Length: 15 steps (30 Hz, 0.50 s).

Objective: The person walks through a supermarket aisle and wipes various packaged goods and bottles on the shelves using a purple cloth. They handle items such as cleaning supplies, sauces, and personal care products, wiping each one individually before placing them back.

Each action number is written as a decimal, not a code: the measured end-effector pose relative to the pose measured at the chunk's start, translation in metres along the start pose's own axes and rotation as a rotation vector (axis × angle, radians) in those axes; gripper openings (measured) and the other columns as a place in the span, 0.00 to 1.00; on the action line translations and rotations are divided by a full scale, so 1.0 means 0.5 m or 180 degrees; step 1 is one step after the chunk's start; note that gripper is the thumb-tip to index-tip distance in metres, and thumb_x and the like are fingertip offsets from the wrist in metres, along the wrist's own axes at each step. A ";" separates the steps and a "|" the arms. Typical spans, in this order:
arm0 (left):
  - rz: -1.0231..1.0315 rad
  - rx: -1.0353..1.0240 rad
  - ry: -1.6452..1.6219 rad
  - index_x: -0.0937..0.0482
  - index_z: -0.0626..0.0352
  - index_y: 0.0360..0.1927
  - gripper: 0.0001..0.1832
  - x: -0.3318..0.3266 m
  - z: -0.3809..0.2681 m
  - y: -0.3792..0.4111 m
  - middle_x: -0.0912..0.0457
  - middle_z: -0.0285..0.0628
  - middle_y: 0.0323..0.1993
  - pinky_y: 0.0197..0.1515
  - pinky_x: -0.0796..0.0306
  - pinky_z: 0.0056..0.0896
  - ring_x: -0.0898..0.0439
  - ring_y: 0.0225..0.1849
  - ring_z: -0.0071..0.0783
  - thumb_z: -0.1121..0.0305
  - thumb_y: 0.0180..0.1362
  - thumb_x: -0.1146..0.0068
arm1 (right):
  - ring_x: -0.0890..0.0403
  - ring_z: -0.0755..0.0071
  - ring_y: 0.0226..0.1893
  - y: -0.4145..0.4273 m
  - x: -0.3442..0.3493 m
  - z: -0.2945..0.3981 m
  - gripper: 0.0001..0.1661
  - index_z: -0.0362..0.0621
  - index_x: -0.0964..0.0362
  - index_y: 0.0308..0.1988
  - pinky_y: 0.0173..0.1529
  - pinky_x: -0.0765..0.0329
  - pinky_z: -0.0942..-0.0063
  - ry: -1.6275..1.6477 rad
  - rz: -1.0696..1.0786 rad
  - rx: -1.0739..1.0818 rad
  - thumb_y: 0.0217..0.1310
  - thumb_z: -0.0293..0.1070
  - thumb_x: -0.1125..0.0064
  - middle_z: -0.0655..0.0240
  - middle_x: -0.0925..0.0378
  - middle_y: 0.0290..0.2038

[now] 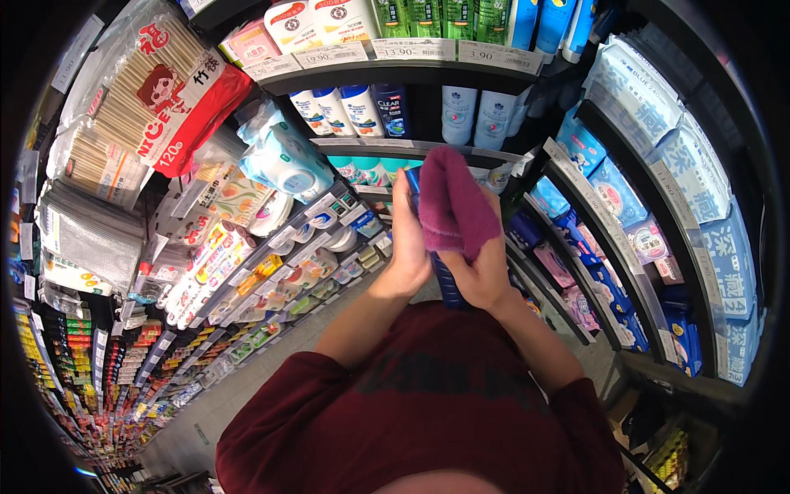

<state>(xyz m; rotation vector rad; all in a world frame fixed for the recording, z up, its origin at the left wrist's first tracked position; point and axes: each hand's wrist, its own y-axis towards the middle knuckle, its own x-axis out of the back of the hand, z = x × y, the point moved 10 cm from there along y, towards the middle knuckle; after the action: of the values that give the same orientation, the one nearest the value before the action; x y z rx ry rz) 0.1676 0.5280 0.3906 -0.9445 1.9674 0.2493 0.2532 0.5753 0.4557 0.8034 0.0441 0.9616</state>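
My left hand (pixel 408 247) is wrapped round a dark blue bottle (pixel 449 284), which is held upright in front of my chest. In my right hand (pixel 480 278) is a folded purple-red cloth (pixel 453 204) with a fuzzy surface. The cloth lies against the bottle and covers much of its upper part. Beyond the hands, blue-capped white shampoo bottles (pixel 358 111) and a dark shampoo bottle (pixel 389 111) stand on a shelf. Pale blue bottles (pixel 460 115) are on the same shelf, to the right of a dark gap.
Bagged bamboo chopsticks (pixel 179 92) and a wet-wipe pack (pixel 290 154) jut out at left. On the upper shelf stand green bottles (pixel 426 21) above a price-tag rail (pixel 413 49). Sanitary-pad packs (pixel 617 191) fill shelves at right. A grey tiled floor (pixel 247 383) runs along the aisle.
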 end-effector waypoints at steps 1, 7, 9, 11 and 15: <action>-0.0021 -0.0019 0.0095 0.30 0.56 0.57 0.32 -0.001 0.004 -0.001 0.22 0.41 0.49 0.57 0.29 0.35 0.22 0.50 0.32 0.40 0.68 0.68 | 0.33 0.42 0.59 0.004 0.000 0.002 0.40 0.36 0.42 0.63 0.62 0.36 0.58 0.0023 -0.0059 0.0074 0.53 0.36 0.35 0.46 0.37 0.59; -0.0226 -0.0081 0.0469 0.27 0.58 0.53 0.33 -0.001 0.011 -0.009 0.20 0.39 0.45 0.51 0.28 0.30 0.22 0.46 0.26 0.38 0.68 0.66 | 0.36 0.57 0.64 -0.015 0.003 -0.041 0.32 0.32 0.43 0.63 0.67 0.43 0.63 0.0909 -0.0757 -0.0605 0.63 0.31 0.46 0.53 0.37 0.64; -0.0111 -0.0121 0.0426 0.28 0.58 0.55 0.33 0.002 0.013 -0.006 0.21 0.41 0.47 0.53 0.28 0.33 0.22 0.47 0.28 0.38 0.68 0.66 | 0.35 0.56 0.63 -0.017 0.001 -0.046 0.31 0.33 0.41 0.63 0.67 0.43 0.63 0.0896 -0.0783 -0.0577 0.63 0.31 0.45 0.52 0.37 0.63; -0.0049 -0.0181 0.0550 0.29 0.57 0.57 0.34 0.009 0.010 -0.003 0.22 0.42 0.51 0.56 0.29 0.37 0.22 0.51 0.32 0.37 0.67 0.67 | 0.35 0.54 0.64 -0.018 0.002 -0.032 0.31 0.33 0.39 0.62 0.67 0.44 0.62 0.0699 -0.0754 -0.0448 0.62 0.31 0.44 0.52 0.36 0.63; -0.0038 -0.0177 0.0494 0.29 0.58 0.56 0.34 -0.009 -0.007 -0.010 0.21 0.41 0.49 0.56 0.29 0.36 0.22 0.50 0.31 0.37 0.67 0.66 | 0.35 0.49 0.62 -0.010 0.000 0.005 0.31 0.33 0.36 0.60 0.66 0.43 0.59 0.0612 -0.0543 -0.0144 0.59 0.30 0.42 0.51 0.35 0.62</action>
<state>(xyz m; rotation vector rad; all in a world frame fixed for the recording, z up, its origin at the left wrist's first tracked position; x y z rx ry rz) 0.1704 0.5251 0.3970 -1.0380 2.1050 0.2307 0.2578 0.5724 0.4543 0.6525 0.2530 0.8722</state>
